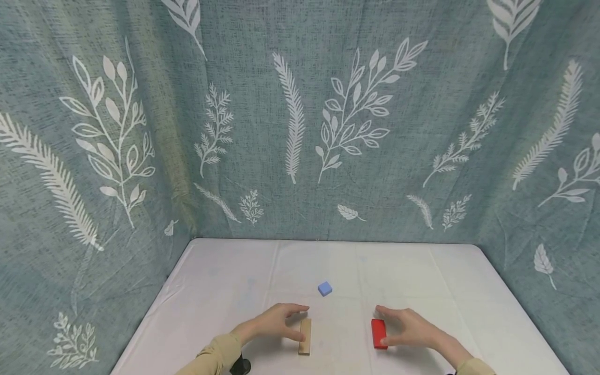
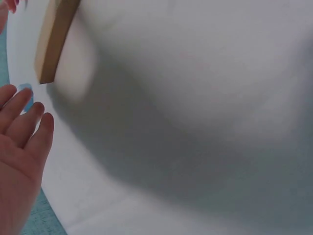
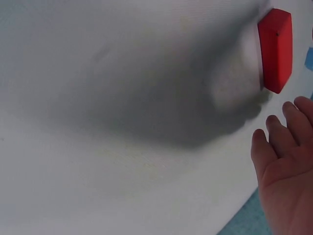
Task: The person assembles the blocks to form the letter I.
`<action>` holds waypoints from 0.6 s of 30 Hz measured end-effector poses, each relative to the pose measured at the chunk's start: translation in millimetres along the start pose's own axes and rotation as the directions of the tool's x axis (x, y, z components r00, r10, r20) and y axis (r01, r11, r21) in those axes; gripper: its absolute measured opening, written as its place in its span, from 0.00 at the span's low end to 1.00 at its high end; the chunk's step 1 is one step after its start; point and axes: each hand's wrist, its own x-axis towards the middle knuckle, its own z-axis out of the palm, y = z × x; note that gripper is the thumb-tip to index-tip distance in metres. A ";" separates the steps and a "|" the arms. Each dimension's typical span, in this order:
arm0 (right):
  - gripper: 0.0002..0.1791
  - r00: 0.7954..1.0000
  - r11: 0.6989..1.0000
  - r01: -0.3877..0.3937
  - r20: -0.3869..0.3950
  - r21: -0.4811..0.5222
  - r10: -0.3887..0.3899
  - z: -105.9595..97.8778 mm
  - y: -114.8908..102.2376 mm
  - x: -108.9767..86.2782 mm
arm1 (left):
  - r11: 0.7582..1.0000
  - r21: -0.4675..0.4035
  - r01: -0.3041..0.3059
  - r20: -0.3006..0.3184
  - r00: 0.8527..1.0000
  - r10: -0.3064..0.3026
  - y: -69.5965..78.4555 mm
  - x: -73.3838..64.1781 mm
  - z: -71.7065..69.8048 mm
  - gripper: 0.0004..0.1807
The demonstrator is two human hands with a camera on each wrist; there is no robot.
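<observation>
White table [image 1: 347, 265], leaf-print curtain [image 1: 309, 120] behind it.
I observe remotely: left hand [image 1: 275, 320], right hand [image 1: 411, 328] wide above the table; wooden block [image 1: 306, 328], red block [image 1: 378, 330] on it.

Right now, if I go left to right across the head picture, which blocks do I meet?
Tan wooden rectangular block, small blue square block, red rectangular block.

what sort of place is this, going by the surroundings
Probably a screened-off tabletop work area: teal leaf-print fabric hangs behind and beside a white table, on which lie a wooden block, a red block and a small blue block.
</observation>
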 end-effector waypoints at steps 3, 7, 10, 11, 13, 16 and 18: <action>0.45 1.000 1.000 -0.014 0.016 0.025 0.013 2.4 -1.2 -0.4 | 1.000 0.005 -0.012 -0.022 1.000 0.012 -5.3 -2.8 5.7 0.38; 0.45 1.000 1.000 -0.012 0.019 0.018 0.012 5.4 -0.3 -1.9 | 0.999 0.005 -0.032 -0.059 0.998 0.032 -12.1 -6.1 13.4 0.38; 0.45 1.000 1.000 -0.017 0.012 -0.001 0.017 8.1 3.4 -2.3 | 0.998 0.024 -0.055 -0.087 0.995 0.057 -14.6 -8.0 17.9 0.39; 0.45 1.000 1.000 -0.025 0.011 -0.004 0.025 9.1 4.8 -2.2 | 0.998 0.031 -0.062 -0.094 0.994 0.064 -14.9 -8.6 19.1 0.40; 0.45 1.000 1.000 -0.029 0.005 -0.005 0.029 11.4 7.4 -2.4 | 0.996 0.048 -0.076 -0.104 0.991 0.081 -15.6 -9.2 21.2 0.41; 0.45 1.000 1.000 -0.017 -0.020 -0.017 0.017 15.1 10.9 -3.2 | 0.994 0.076 -0.084 -0.114 0.989 0.092 -16.9 -10.0 23.8 0.42; 0.45 0.999 1.000 -0.012 -0.038 -0.024 0.011 17.0 12.2 -4.0 | 0.992 0.093 -0.084 -0.120 0.988 0.095 -17.9 -10.0 25.1 0.43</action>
